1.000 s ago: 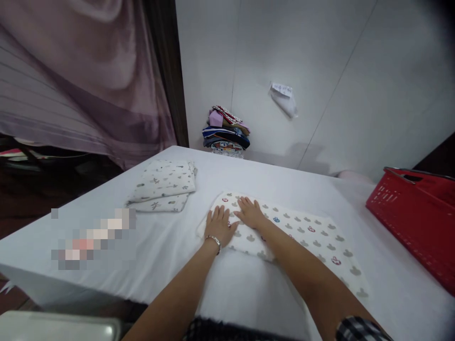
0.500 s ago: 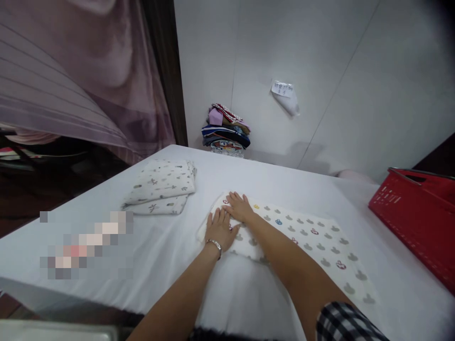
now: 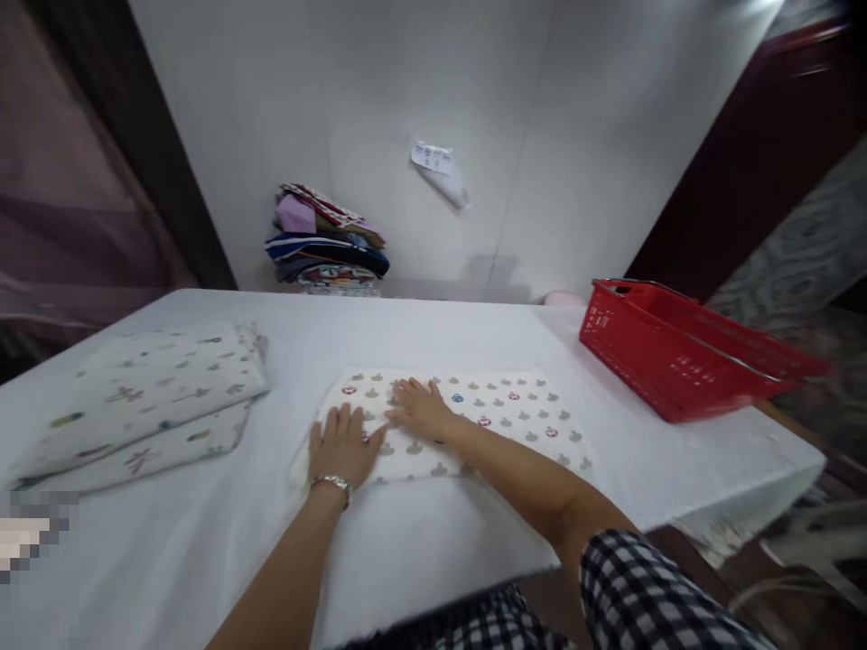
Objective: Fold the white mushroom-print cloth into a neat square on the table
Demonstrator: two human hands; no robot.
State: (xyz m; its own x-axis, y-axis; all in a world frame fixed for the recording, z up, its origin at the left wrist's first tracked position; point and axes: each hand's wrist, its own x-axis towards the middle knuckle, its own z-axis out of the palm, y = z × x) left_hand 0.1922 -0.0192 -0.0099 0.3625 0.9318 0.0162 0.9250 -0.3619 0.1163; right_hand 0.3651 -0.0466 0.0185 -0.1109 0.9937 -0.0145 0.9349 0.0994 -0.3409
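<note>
A white cloth printed with grey, red and blue motifs [image 3: 501,415] lies flat and long across the table in front of me. My left hand [image 3: 344,445], with a silver bracelet at the wrist, rests on its left end with the fingers spread. Further along the same cloth, my right hand [image 3: 424,411] presses flat with its fingers apart. Neither hand grips anything. To the left lies a folded white cloth with a small plant-like print [image 3: 155,388], apart from both hands.
A red plastic basket [image 3: 664,361] stands at the table's right end. Behind the white-covered table [image 3: 433,338], a pile of folded fabrics [image 3: 329,248] sits against the wall. A plastic bag with a handwritten label [image 3: 439,171] hangs on that wall. A pixelated patch covers the lower left.
The view has turned to the right, so more of the red basket shows. My right hand has slid rightward along the cloth, away from my left hand, which stays on the left end.
</note>
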